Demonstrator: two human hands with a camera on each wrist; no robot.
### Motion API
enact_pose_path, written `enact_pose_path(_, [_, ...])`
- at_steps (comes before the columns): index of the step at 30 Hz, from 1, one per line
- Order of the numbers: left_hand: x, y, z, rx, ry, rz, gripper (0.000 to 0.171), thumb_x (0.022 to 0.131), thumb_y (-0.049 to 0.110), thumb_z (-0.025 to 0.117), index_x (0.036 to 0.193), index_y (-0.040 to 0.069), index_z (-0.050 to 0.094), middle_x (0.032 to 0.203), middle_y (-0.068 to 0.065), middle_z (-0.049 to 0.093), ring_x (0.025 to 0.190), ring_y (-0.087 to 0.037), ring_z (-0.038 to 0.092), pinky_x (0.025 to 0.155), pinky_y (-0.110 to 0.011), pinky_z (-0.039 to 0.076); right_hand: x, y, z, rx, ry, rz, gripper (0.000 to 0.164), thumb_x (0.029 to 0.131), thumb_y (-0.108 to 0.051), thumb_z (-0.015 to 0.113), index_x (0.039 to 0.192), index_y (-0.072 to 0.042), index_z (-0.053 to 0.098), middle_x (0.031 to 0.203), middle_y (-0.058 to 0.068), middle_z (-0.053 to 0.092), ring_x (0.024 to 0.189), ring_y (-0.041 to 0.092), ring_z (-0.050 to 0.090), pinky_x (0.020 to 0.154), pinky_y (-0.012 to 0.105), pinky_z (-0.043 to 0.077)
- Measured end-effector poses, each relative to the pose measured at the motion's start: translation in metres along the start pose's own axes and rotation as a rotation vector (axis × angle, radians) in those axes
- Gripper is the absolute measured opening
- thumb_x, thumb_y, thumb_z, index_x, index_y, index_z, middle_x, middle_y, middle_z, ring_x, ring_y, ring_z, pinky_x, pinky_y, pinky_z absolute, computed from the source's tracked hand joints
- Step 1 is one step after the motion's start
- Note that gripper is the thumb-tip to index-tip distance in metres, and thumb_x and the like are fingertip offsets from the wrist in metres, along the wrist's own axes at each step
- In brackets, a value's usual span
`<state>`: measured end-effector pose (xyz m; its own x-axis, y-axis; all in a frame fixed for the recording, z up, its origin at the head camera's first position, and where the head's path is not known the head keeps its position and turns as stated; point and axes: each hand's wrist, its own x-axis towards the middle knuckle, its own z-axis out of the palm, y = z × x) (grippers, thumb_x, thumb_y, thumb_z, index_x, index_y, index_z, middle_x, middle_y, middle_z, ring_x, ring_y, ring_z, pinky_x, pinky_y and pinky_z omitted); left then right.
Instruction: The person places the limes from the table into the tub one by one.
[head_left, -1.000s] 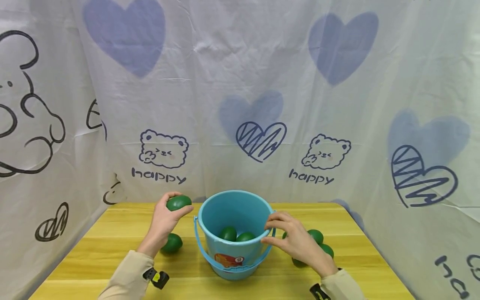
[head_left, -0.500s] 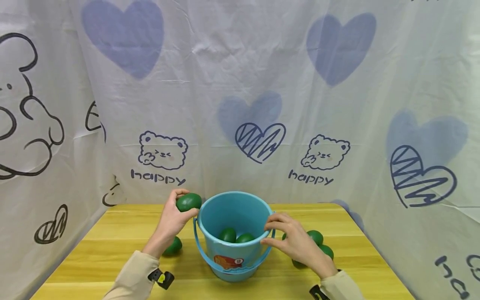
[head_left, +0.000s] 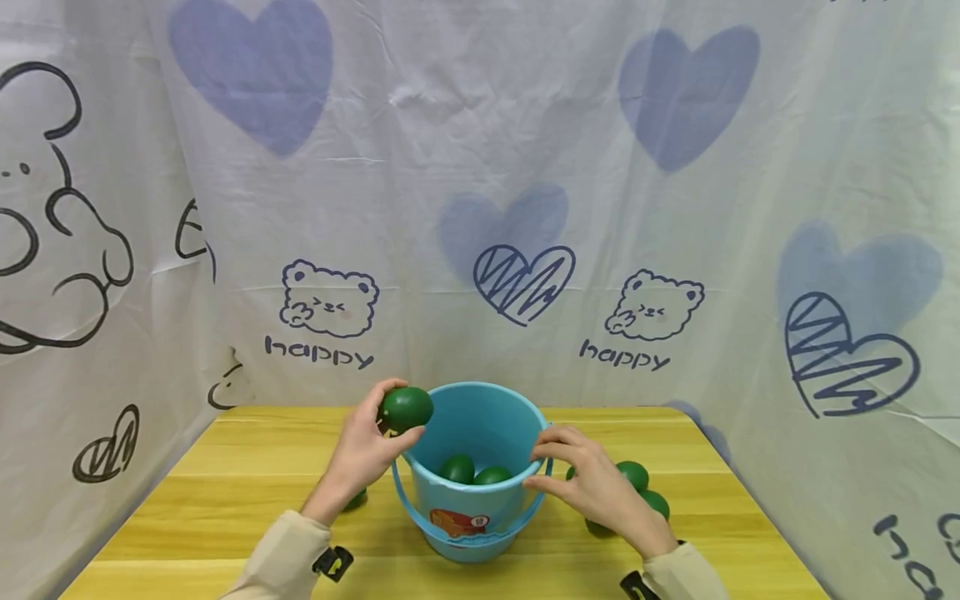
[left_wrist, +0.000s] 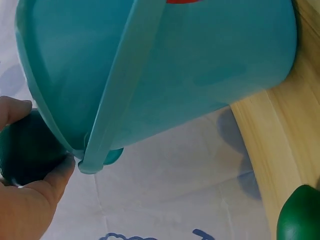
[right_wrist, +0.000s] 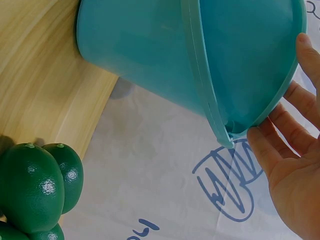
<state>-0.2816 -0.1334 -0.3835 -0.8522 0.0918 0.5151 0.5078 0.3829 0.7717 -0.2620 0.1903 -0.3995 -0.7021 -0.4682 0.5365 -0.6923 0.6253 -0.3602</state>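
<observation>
A light blue bucket point(head_left: 491, 421) stands upright on the table, its handle point(head_left: 408, 504) hanging down at the front. Two smooth green oval fruits point(head_left: 456, 468) lie inside it. My left hand point(head_left: 363, 450) grips another green oval fruit point(head_left: 407, 410) between thumb and fingers, raised at the bucket's left rim. The left wrist view has the held fruit point(left_wrist: 30, 150) dark, right beside the rim. On the opposite side, my right hand point(head_left: 596, 483) touches the rim with spread, loosely extended fingers point(right_wrist: 285, 122); the thumb stands apart from them.
Several more green fruits point(head_left: 633, 475) are clustered right of the bucket, partly behind my right hand. One green fruit point(head_left: 356, 500) sits left, mostly hidden by my left wrist. Printed cloth point(head_left: 480, 350) hangs behind and beside the wooden table point(head_left: 187, 500).
My left hand has carried its fruit rightward, from beside the bucket to its left rim, and now covers more of the fruit on the table. The right hand stays at the rim.
</observation>
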Motion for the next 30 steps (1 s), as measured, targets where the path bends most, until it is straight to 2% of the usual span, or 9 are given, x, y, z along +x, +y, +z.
enact_pose_path(3, [-0.003, 0.000, 0.004, 0.059, 0.005, 0.066, 0.061, 0.077, 0.003, 0.081, 0.131, 0.013, 0.054, 0.121, -0.013, 0.059, 0.101, -0.027, 0.062, 0.081, -0.038, 0.060, 0.000, 0.000, 0.001, 0.001, 0.001, 0.000, 0.024, 0.083, -0.048, 0.072, 0.097, -0.029, 0.070, 0.115, -0.011, 0.062, 0.109, 0.012, 0.059, 0.091, 0.036, 0.057])
enact_pose_path(6, [-0.006, -0.002, 0.007, 0.091, -0.002, 0.091, 0.062, 0.076, 0.003, 0.082, 0.131, 0.013, 0.055, 0.120, -0.012, 0.059, 0.100, -0.026, 0.062, 0.079, -0.036, 0.060, -0.001, 0.000, 0.002, 0.007, -0.006, 0.003, 0.024, 0.083, -0.049, 0.071, 0.097, -0.029, 0.070, 0.114, -0.011, 0.062, 0.109, 0.012, 0.059, 0.091, 0.037, 0.056])
enact_pose_path(15, [-0.007, -0.006, 0.014, 0.052, -0.009, 0.044, 0.066, 0.076, 0.005, 0.083, 0.132, 0.014, 0.048, 0.119, -0.012, 0.063, 0.100, -0.025, 0.063, 0.082, -0.040, 0.060, 0.000, -0.001, 0.002, 0.005, 0.002, -0.001, 0.023, 0.083, -0.047, 0.073, 0.097, -0.029, 0.070, 0.115, -0.010, 0.061, 0.109, 0.013, 0.059, 0.091, 0.037, 0.057])
enact_pose_path(23, [-0.008, -0.008, 0.019, 0.126, -0.014, 0.096, 0.064, 0.077, 0.006, 0.082, 0.133, 0.008, 0.052, 0.124, -0.010, 0.060, 0.103, -0.024, 0.062, 0.086, -0.042, 0.058, 0.000, -0.001, 0.001, 0.001, 0.003, -0.010, 0.024, 0.083, -0.046, 0.073, 0.098, -0.028, 0.070, 0.115, -0.011, 0.062, 0.109, 0.013, 0.059, 0.091, 0.037, 0.057])
enact_pose_path(30, [-0.006, -0.002, 0.018, 0.153, -0.038, 0.051, 0.064, 0.078, 0.008, 0.082, 0.135, 0.010, 0.053, 0.125, -0.011, 0.059, 0.105, -0.026, 0.061, 0.088, -0.046, 0.056, 0.001, 0.000, 0.000, 0.001, -0.001, 0.001, 0.023, 0.083, -0.047, 0.072, 0.098, -0.030, 0.070, 0.115, -0.012, 0.062, 0.109, 0.012, 0.059, 0.091, 0.037, 0.056])
